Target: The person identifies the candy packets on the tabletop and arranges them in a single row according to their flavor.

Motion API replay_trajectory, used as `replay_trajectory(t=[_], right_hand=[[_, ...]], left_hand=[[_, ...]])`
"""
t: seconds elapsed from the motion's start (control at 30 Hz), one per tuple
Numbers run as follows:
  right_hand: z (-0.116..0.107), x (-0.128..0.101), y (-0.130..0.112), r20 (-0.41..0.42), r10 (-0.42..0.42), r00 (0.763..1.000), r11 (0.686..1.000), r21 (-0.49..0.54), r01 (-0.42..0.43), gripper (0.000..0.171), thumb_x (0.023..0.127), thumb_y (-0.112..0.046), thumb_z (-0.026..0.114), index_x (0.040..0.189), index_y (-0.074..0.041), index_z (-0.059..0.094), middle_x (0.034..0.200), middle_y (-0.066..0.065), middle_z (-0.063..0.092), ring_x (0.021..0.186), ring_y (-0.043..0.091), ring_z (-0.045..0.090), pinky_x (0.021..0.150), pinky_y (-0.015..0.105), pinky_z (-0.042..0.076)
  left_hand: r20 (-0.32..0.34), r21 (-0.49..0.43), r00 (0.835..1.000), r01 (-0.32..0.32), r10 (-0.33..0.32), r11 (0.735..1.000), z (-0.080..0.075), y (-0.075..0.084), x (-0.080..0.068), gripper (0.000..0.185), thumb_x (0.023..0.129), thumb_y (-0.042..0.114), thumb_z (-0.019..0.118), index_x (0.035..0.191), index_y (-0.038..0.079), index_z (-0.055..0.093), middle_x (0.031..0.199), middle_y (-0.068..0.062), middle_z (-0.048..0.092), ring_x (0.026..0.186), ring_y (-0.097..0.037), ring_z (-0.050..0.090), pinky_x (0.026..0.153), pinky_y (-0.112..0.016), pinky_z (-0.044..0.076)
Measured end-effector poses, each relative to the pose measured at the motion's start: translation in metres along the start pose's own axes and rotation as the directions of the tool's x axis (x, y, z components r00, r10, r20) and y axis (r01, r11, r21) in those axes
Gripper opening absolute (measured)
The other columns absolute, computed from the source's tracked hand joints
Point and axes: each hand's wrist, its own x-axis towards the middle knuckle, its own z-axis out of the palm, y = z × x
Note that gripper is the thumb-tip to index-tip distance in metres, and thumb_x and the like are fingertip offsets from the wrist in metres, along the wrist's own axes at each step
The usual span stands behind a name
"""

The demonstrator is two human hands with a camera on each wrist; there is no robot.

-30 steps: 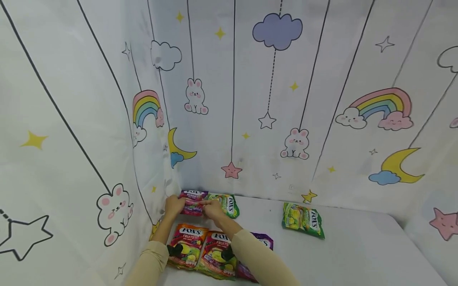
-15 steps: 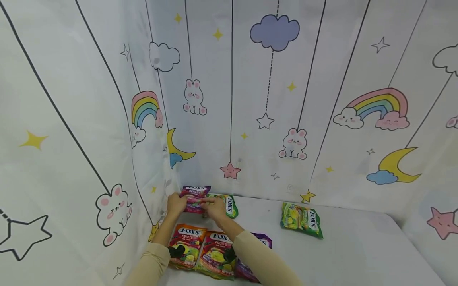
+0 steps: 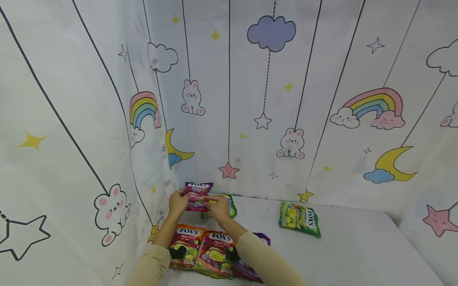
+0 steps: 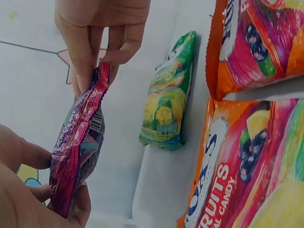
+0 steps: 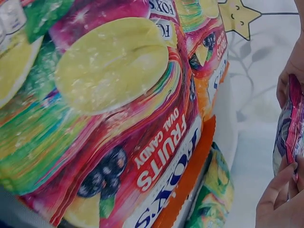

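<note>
Movement since earlier frame: purple-and-pink glossy plastic bag printed FOX'S BERRIES (image 3: 197,198) sits slightly higher and further right against the wall; left hand (image 3: 177,203) and right hand (image 3: 219,207) have risen with it.
Berries bag, appearance: white brand lettering, purple top, pink middle, printed face towards the head camera; left wrist view shows it edge-on, with pink crimped seam, barcode and bulging sides.
Berries bag, position: upright between the hands, near the wall corner; contact below cannot be told.
Left hand: grips the bag's left edge, thumb on the printed face.
Right hand: pinches the bag's right edge, low down.
Green bags: one green-and-yellow plastic FOX'S bag (image 3: 228,204) lies partly behind the right hand; a matching second bag (image 3: 299,219) lies well apart to the right.
Front row: two orange-and-red plastic FOX'S FRUITS bags (image 3: 216,254) lie side by side below the hands; a purple plastic bag (image 3: 247,270) adjoins, partly covered by a beige sleeve (image 3: 266,258).
Counter: white surface (image 3: 343,254) bearing these bags.
</note>
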Motion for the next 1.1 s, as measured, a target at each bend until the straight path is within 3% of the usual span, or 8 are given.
replay_trajectory(t=[0.23,0.37,0.6,0.83,0.97,1.1], right_hand=[[-0.015,-0.003,-0.001,-0.021,-0.032,0.999,0.999,-0.008,0.031,0.022,0.089,-0.017,0.084,0.111,-0.021,0.083,0.126,0.004,0.073,0.078,0.012,0.058,0.054,0.023,0.04],[-0.024,-0.006,0.001,-0.037,-0.043,0.998,0.999,0.016,0.043,0.021,0.088,-0.018,0.085,0.109,-0.02,0.084,0.122,0.005,0.074,0.065,0.013,0.06,0.051,0.023,0.043],[-0.038,-0.01,0.007,-0.064,-0.06,0.996,0.996,0.06,0.064,0.019,0.09,-0.019,0.083,0.109,-0.019,0.084,0.117,0.003,0.075,0.069,0.026,0.068,0.051,0.025,0.047],[-0.053,-0.01,0.016,-0.086,-0.048,0.995,0.987,0.15,0.06,0.023,0.089,-0.016,0.084,0.111,-0.017,0.083,0.117,0.0,0.077,0.079,0.012,0.068,0.062,0.025,0.055],[-0.061,-0.01,0.021,-0.101,-0.031,0.994,0.979,0.196,0.05,0.023,0.089,-0.014,0.084,0.111,-0.016,0.083,0.117,0.002,0.077,0.089,0.014,0.073,0.073,0.029,0.061],[-0.069,-0.01,0.025,-0.116,-0.045,0.992,0.978,0.196,0.067,0.025,0.088,-0.014,0.084,0.113,-0.014,0.082,0.113,0.005,0.077,0.091,0.016,0.075,0.074,0.028,0.062]], left_hand=[[0.03,-0.016,0.999,-0.011,0.012,1.0,0.006,0.007,-0.007,0.045,0.101,0.016,0.059,0.134,-0.014,0.058,0.129,-0.035,0.062,0.118,-0.048,0.06,0.102,-0.058,0.049],[0.042,-0.015,0.999,-0.005,0.006,1.0,0.011,0.011,-0.012,0.046,0.102,0.018,0.06,0.136,-0.012,0.058,0.129,-0.034,0.062,0.117,-0.047,0.061,0.1,-0.057,0.049],[0.031,-0.04,0.999,-0.022,0.023,0.999,0.021,0.018,-0.019,0.043,0.101,0.018,0.063,0.132,-0.011,0.06,0.128,-0.033,0.063,0.118,-0.046,0.06,0.1,-0.056,0.05],[0.083,-0.089,0.996,-0.023,0.03,0.996,0.031,0.028,-0.029,0.044,0.103,0.017,0.06,0.136,-0.011,0.057,0.132,-0.032,0.061,0.12,-0.045,0.06,0.099,-0.056,0.052],[0.084,-0.094,0.995,-0.04,0.048,0.995,0.039,0.032,-0.033,0.045,0.103,0.016,0.062,0.137,-0.012,0.057,0.131,-0.033,0.061,0.12,-0.045,0.06,0.098,-0.056,0.052],[0.07,-0.102,0.996,-0.052,0.059,0.993,0.047,0.036,-0.037,0.044,0.102,0.016,0.064,0.136,-0.012,0.058,0.128,-0.032,0.063,0.119,-0.045,0.061,0.099,-0.056,0.051]])
